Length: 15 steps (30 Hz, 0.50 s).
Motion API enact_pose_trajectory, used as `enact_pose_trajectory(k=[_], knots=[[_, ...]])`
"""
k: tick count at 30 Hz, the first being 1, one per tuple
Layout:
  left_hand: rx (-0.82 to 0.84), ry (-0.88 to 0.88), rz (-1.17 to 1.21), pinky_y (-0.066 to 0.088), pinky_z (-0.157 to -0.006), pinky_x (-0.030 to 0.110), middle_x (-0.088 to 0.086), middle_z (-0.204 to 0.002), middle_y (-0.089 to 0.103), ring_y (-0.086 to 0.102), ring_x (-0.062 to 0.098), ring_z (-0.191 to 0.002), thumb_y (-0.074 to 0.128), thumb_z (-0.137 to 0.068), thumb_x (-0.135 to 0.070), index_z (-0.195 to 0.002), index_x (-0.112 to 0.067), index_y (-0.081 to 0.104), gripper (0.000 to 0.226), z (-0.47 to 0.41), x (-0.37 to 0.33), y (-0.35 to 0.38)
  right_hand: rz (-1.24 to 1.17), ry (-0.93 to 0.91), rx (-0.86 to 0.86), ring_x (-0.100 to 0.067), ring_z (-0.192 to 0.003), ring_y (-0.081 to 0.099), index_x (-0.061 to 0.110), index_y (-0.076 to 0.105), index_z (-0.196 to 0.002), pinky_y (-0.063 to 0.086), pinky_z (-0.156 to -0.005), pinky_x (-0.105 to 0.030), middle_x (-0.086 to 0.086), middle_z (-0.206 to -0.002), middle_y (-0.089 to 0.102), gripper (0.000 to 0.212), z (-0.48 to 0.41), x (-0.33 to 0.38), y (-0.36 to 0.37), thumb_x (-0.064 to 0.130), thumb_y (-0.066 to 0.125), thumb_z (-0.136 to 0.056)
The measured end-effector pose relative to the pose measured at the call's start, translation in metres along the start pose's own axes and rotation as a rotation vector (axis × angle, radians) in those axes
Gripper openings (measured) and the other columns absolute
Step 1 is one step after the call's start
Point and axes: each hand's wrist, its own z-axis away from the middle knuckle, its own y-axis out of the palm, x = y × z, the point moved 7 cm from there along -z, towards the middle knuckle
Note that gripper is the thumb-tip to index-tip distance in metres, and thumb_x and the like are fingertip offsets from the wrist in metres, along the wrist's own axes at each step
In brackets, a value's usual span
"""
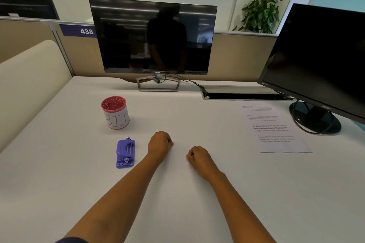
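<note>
Fists rest on the worktop (177, 213): left hand (160, 142) and right hand (197, 156) both curled, holding nothing. Purple hole punch (125, 153) lies just beside the left hand (red cup (115, 112) stands behind it).

Purple punch (125, 153), red lattice cup (115, 112)

The counter (177, 203) under the fingers (170, 141) looks smooth, matt and white. Just left of them lies a purple plastic punch (125, 153) with shiny metal pins, and beyond it a red pierced cup (115, 112) wrapped in matt white paper.
</note>
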Motion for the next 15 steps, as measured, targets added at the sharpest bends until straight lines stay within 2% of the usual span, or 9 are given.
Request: enact_pose_trajectory(k=[2, 8, 11, 13, 15], knots=[[0.072, -0.021, -0.054, 0.052, -0.08, 0.033, 0.014, -0.102, 0.07, 0.066, 0.03, -0.092, 0.062, -0.085, -0.018, -0.097, -0.002, 0.069, 0.021, -0.004, -0.0023, 0.0013, -0.061, -0.012, -0.002, -0.015, -0.089, 0.049, 0.013, 0.05, -0.087, 0.037, -0.078, -0.019, -0.004, -0.099, 0.05, 0.012, 0.0002, -0.0009, -0.0035, 0.015, 0.042, -0.095], [0.216, -0.031, -0.147, 0.051, -0.082, 0.032, 0.016, -0.106, 0.066, 0.064, 0.031, -0.096, 0.055, -0.088, -0.016, -0.103, 0.002, 0.063, 0.025, -0.0111, -0.0065, 0.0062, -0.169, -0.019, -0.038, -0.013, -0.085, 0.048, 0.016, 0.047, -0.089, 0.035, -0.069, -0.012, 0.001, -0.097, 0.049, 0.009, 0.0009, -0.0056, -0.0064, 0.018, 0.043, -0.096], [0.247, -0.015, -0.178, 0.048, -0.076, 0.03, 0.011, -0.087, 0.059, 0.062, 0.028, -0.088, 0.052, -0.088, -0.016, -0.098, 0.002, 0.061, 0.022, -0.0107, -0.0089, 0.0068, -0.212, -0.009, -0.055, -0.012, -0.085, 0.048, 0.017, 0.047, -0.09, 0.034, -0.07, -0.011, 0.001, -0.097, 0.049, 0.007, 0.0004, -0.0077, -0.0082, 0.019, 0.044, -0.096], [0.246, -0.007, -0.186, 0.043, -0.071, 0.028, 0.01, -0.081, 0.054, 0.052, 0.023, -0.078, 0.05, -0.089, -0.015, -0.098, 0.003, 0.061, 0.023, -0.0096, -0.01, 0.0066, -0.226, 0.001, -0.052, -0.012, -0.086, 0.048, 0.017, 0.047, -0.09, 0.034, -0.075, -0.015, 0.001, -0.097, 0.049, 0.007, 0.0, -0.0084, -0.008, 0.019, 0.045, -0.096], [0.247, 0.005, -0.18, 0.043, -0.07, 0.029, 0.006, -0.075, 0.047, 0.047, 0.02, -0.077, 0.048, -0.089, -0.015, -0.097, 0.004, 0.06, 0.024, -0.0075, -0.0109, 0.0074, -0.243, 0.01, -0.051, -0.012, -0.086, 0.049, 0.017, 0.048, -0.09, 0.035, -0.076, -0.016, 0.002, -0.096, 0.05, 0.007, -0.0007, -0.0093, -0.0075, 0.019, 0.045, -0.096]])
